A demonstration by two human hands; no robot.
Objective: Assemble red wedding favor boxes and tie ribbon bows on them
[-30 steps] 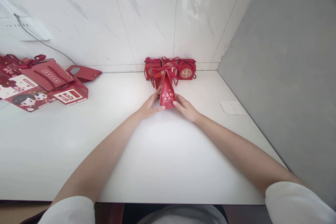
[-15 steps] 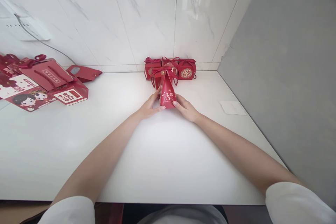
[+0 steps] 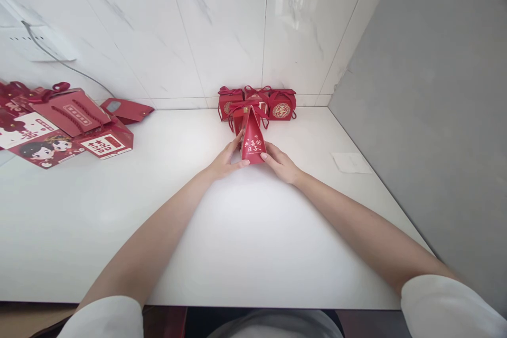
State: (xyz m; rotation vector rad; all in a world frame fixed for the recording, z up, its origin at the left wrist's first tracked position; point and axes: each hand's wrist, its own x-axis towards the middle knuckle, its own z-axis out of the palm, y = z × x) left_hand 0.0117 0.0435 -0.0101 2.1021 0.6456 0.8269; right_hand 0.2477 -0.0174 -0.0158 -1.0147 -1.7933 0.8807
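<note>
A red triangular gift box (image 3: 253, 142) with pale Chinese lettering stands on the white table, a red ribbon at its top. My left hand (image 3: 226, 161) grips its left side, thumb across the lower front corner. On the other side, my right hand (image 3: 280, 162) holds the lower right edge, thumb at the front. Most fingers of both hands are hidden beside and behind the box. Right behind it, touching or nearly so, several red ribbon-tied boxes (image 3: 282, 110) stand against the wall.
At the left lies a pile of red gift boxes and bags (image 3: 75, 111), with a flat red piece (image 3: 129, 111) by the wall. A grey cable (image 3: 71, 66) runs down the tiled wall. A white paper slip (image 3: 352, 162) lies at the right, near a grey panel (image 3: 428, 105).
</note>
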